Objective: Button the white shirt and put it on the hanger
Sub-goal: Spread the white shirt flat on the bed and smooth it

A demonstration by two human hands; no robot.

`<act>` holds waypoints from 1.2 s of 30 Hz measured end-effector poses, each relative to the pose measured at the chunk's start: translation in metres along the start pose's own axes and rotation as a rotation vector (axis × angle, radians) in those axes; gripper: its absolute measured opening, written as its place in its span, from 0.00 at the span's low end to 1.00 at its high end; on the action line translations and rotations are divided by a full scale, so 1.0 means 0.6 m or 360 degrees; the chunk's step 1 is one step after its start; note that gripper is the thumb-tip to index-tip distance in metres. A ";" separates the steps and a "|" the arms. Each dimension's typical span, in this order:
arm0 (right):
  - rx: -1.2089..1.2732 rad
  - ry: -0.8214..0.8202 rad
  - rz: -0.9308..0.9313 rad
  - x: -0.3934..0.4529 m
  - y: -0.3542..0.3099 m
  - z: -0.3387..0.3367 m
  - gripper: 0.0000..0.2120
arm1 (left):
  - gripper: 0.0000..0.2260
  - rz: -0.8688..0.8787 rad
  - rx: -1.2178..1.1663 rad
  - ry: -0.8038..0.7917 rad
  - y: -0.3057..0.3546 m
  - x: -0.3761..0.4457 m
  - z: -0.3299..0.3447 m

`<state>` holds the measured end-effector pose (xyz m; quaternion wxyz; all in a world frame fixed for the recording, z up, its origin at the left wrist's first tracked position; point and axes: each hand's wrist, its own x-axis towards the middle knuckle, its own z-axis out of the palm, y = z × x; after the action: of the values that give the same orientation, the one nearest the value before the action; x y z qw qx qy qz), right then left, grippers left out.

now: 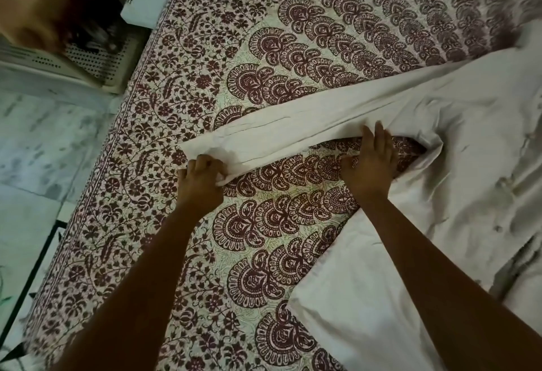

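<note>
Left: curled fingers of left hand pinching cuff end of white cotton shirt, sleeve stretched out. Right: straight fingers of right hand pressing flat on sleeve near armpit. Shirt spread on bed over maroon paisley-print bedsheet, body at right. Marble floor far left.

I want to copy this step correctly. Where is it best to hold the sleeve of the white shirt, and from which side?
Hold the sleeve at its cuff end, coming from the near edge, as the left hand does now. It lies flat and stretched across the bedsheet, so the loose end bunches easily, while the right hand probably steadies the middle.
</note>
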<state>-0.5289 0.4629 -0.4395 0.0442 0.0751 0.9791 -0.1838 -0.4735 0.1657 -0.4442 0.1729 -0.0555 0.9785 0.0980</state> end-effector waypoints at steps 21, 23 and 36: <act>-0.0256 -0.0153 0.0260 0.043 0.111 -0.025 0.31 | 0.14 -0.0563 0.0165 0.0513 0.034 0.174 -0.079; -0.0167 -0.0169 0.0229 0.041 0.115 -0.030 0.32 | 0.16 -0.0554 0.0156 0.0599 0.066 0.164 -0.073; 0.0338 0.0235 0.0121 0.063 0.291 -0.178 0.21 | 0.08 0.0284 -0.0470 0.0594 0.491 0.174 -0.020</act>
<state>-0.5440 0.6678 -0.4062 -0.0292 0.1299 0.9511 -0.2787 -0.6168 0.4427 -0.4187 -0.0299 -0.0109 0.9695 0.2429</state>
